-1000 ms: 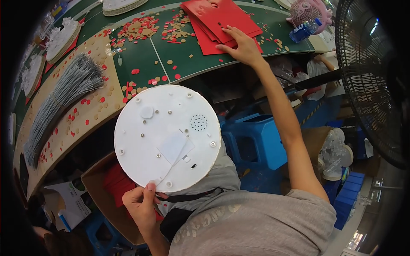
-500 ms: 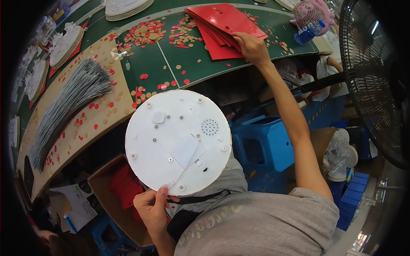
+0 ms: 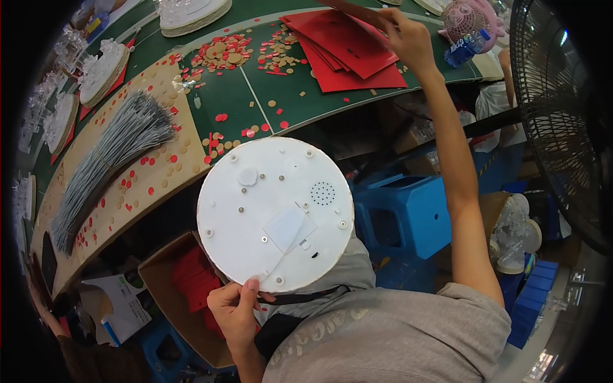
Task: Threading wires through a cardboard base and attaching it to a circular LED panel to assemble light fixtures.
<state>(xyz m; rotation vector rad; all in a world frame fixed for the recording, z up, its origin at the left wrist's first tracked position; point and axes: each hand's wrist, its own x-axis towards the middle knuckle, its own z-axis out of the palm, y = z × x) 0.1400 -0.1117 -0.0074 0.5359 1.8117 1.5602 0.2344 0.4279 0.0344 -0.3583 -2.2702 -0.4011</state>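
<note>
My left hand [image 3: 235, 313] grips a white round base plate [image 3: 225, 207] at its lower rim, thumb on top. Screws, small white feet, a cluster of holes and a pale square patch show on its upward face. It lies over my lap, just off the table edge. At the far side of the table my right hand [image 3: 410, 41] pinches a red sheet [image 3: 357, 13], raised at an angle above the stack of red sheets [image 3: 361, 82]. Part of the raised sheet is cut off by the picture's upper rim.
Red and tan discs [image 3: 220, 52] are scattered over the green table [image 3: 223, 96]. Grey wire ties [image 3: 105, 156] lie bundled at left. Under the table are a blue stool [image 3: 408, 210] and a cardboard box [image 3: 156, 265]. A black fan [image 3: 562, 108] stands right, near a bottle [image 3: 465, 48].
My right hand has moved up and right, lifting one red sheet off the stack. The white base plate stays in my left hand; the whole view has shifted slightly.
</note>
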